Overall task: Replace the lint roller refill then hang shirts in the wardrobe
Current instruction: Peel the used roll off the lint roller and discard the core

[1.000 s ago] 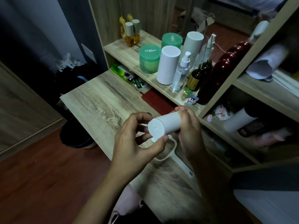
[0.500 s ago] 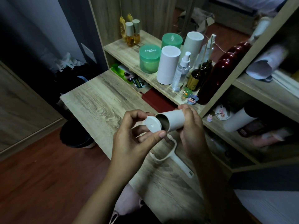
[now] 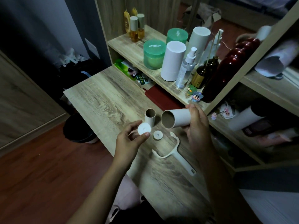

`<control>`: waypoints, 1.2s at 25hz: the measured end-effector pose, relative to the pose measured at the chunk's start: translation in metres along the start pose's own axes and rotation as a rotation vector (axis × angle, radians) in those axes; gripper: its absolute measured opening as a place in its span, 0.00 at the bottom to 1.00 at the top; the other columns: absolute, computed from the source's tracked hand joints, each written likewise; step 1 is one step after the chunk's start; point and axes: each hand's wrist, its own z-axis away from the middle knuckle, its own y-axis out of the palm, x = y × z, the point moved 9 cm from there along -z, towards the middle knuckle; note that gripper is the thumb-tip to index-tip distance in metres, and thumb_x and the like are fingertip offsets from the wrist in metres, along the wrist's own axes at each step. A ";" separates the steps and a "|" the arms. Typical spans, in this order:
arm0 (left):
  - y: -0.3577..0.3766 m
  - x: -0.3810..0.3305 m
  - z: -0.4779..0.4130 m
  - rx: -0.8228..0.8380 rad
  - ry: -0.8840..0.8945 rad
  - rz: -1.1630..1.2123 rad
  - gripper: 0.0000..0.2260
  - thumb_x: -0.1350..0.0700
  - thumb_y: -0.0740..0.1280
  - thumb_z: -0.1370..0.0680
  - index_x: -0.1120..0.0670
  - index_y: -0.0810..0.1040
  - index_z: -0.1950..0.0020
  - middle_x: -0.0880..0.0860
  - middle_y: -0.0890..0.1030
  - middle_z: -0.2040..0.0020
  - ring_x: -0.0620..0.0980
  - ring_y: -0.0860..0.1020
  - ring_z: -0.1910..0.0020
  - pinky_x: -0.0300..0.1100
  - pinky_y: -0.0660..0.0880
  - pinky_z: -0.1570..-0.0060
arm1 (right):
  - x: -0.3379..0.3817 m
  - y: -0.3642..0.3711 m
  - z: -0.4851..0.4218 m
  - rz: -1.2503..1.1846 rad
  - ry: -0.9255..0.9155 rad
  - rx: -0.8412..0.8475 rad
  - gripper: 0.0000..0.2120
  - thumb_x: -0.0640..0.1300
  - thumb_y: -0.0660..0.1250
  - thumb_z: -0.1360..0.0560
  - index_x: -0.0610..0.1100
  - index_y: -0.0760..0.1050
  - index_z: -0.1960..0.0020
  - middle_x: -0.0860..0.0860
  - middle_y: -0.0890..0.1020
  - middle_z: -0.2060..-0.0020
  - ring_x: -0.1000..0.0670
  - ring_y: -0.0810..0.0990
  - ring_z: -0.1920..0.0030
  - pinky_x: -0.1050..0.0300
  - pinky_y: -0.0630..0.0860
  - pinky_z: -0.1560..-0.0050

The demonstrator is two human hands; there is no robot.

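Observation:
My right hand grips a white lint roller refill held sideways over the desk, its open hollow end facing left. My left hand pinches a round white end cap between thumb and fingers, just left of the refill and apart from it. A second white end cap lies flat on the wooden desk. An empty cardboard core stands upright on the desk behind the caps. The white lint roller handle lies on the desk below my hands, its fork empty.
A shelf behind the desk carries green jars, white cylinders, a spray bottle and dark bottles. A red notebook lies at the desk's back edge. A black bin stands on the floor, left.
My left hand pulled the end cap off the refill and drew it left and down; the refill's hollow end is now exposed. The core and second cap are uncovered on the desk.

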 end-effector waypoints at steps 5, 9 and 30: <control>-0.005 0.097 -0.026 0.035 -0.111 -0.590 0.18 0.53 0.76 0.32 0.53 0.81 0.43 0.52 0.79 0.52 0.46 0.78 0.59 0.33 0.73 0.57 | -0.003 0.000 -0.008 0.028 0.002 0.006 0.05 0.52 0.60 0.26 0.54 0.73 0.54 0.51 0.76 0.53 0.50 0.77 0.51 0.57 0.76 0.61; 0.012 0.110 -0.034 0.120 0.009 -0.695 0.19 0.53 0.75 0.31 0.54 0.80 0.42 0.54 0.80 0.51 0.48 0.78 0.55 0.37 0.72 0.51 | -0.004 -0.006 -0.014 0.055 -0.014 -0.023 0.05 0.50 0.59 0.25 0.51 0.73 0.53 0.52 0.75 0.54 0.50 0.76 0.53 0.57 0.76 0.63; 0.025 0.088 -0.031 0.203 0.209 -0.876 0.26 0.49 0.69 0.30 0.62 0.73 0.36 0.60 0.77 0.43 0.59 0.75 0.43 0.44 0.69 0.42 | -0.001 -0.009 -0.010 0.150 -0.042 -0.017 0.08 0.49 0.58 0.22 0.54 0.72 0.58 0.53 0.76 0.57 0.51 0.77 0.56 0.55 0.75 0.61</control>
